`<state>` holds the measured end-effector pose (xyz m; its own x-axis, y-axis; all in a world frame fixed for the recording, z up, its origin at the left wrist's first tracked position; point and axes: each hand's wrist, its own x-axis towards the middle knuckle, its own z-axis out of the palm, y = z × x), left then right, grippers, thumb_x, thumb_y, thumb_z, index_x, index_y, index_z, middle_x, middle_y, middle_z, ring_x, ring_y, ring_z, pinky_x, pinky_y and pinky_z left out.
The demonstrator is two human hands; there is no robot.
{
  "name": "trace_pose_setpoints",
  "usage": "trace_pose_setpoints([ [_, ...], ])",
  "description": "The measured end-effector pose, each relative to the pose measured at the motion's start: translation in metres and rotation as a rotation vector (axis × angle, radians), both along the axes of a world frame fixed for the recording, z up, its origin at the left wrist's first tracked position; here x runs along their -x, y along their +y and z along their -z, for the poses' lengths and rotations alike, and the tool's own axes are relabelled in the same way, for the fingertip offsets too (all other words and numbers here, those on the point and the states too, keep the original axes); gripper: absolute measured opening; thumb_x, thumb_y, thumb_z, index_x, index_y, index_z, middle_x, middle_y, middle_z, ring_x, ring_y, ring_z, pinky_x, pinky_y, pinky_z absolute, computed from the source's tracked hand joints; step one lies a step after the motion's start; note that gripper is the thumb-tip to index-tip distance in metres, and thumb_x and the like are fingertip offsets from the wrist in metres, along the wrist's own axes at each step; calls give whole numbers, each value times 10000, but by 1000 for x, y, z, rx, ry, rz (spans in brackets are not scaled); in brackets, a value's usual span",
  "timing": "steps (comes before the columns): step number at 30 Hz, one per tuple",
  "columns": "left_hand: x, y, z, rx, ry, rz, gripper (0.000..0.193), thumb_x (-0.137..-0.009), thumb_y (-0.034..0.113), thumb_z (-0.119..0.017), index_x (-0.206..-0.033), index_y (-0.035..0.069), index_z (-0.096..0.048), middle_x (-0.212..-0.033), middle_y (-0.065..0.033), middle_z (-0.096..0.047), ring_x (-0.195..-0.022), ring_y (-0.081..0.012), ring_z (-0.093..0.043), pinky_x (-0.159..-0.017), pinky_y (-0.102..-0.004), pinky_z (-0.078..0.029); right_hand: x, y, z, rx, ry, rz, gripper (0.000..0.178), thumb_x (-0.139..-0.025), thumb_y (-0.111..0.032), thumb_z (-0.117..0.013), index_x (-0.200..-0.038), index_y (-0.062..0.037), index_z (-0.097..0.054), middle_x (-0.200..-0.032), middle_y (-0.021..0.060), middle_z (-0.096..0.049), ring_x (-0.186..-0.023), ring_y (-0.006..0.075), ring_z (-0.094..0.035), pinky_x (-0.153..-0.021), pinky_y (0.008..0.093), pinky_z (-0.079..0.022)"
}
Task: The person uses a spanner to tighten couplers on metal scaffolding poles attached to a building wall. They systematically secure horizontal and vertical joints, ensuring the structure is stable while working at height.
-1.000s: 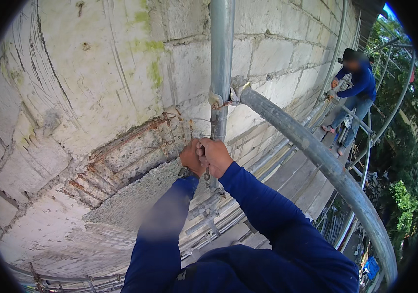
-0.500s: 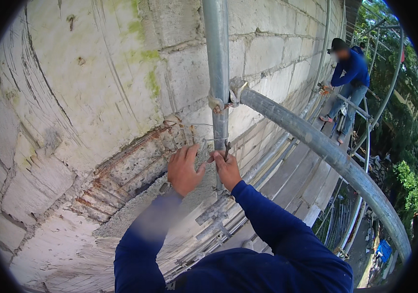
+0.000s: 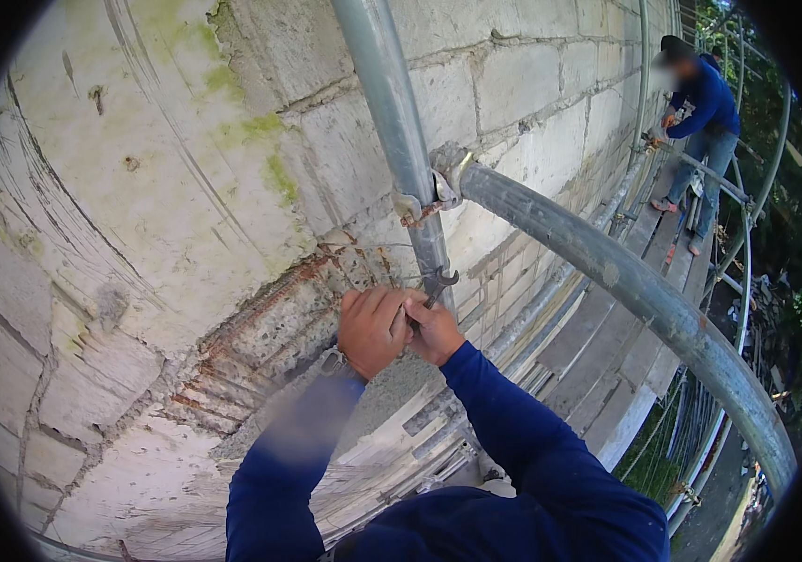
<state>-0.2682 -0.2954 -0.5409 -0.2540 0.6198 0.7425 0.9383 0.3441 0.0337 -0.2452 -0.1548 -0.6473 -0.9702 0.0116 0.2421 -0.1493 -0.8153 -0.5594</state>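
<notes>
My right hand point(image 3: 435, 330) is closed around a metal open-ended wrench point(image 3: 442, 279), its forked jaw sticking up past my thumb in front of the upright scaffold pipe point(image 3: 401, 122). Pressed against it is my left hand point(image 3: 375, 330), fingers bent and drawn together; whatever they pinch is hidden between the two hands. Just beyond my fingers, rusty reinforcing bars point(image 3: 260, 314) lie bare in a broken-out strip of the concrete wall point(image 3: 185, 178). A clamp point(image 3: 427, 197) joins the upright pipe to a horizontal pipe point(image 3: 607, 267), above my hands.
The horizontal pipe crosses to my right. Below it run the walkway planks point(image 3: 607, 342), with more scaffold pipes along their outer side. A co-worker point(image 3: 705, 112) in a blue top and jeans stands farther along the planks by the wall.
My left hand has moved right and closed in against my right hand; its fingers were spread before. The wrench's jaw now shows more clearly. The whole view has tilted slightly.
</notes>
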Motion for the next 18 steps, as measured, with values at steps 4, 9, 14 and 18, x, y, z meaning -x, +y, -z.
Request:
trace_pose_setpoints([
  [4, -1, 5, 5, -38, -50, -37, 206, -838, 100, -727, -1039, 58, -704, -995, -121, -704, -933, -328, -657, -861, -452, -449, 7, -5, 9, 22, -10, 15, 154, -1082, -213, -599, -1090, -80, -675, -831, 1, -644, -642, 101, -549, -591, 266, -427],
  [9, 0, 10, 13, -132, -59, -64, 157, -857, 110, -747, -997, 54, -704, -958, -121, -694, -906, -333, -651, -830, -447, -459, 10, -10, 11, -242, -9, 196, 175, -1092, -221, -596, -1034, -68, -658, -811, -13, -599, -671, 67, -508, -615, 247, -418],
  [14, 8, 10, 8, -74, -66, -134, 86, -860, 83, -741, -932, 62, -699, -915, -113, -688, -847, -331, -654, -796, -435, -467, 11, -2, 9, -603, 195, 476, 241, -1107, -234, -578, -986, -34, -639, -808, -12, -581, -709, 70, -499, -649, 249, -407],
  [18, 9, 10, -5, -191, -422, -141, 45, -920, 75, -715, -898, 44, -691, -854, -100, -675, -755, -258, -639, -749, -362, -475, 6, 1, 4, -519, 97, 385, 233, -1106, -204, -564, -1000, -16, -649, -801, 6, -591, -714, 81, -507, -658, 261, -413],
])
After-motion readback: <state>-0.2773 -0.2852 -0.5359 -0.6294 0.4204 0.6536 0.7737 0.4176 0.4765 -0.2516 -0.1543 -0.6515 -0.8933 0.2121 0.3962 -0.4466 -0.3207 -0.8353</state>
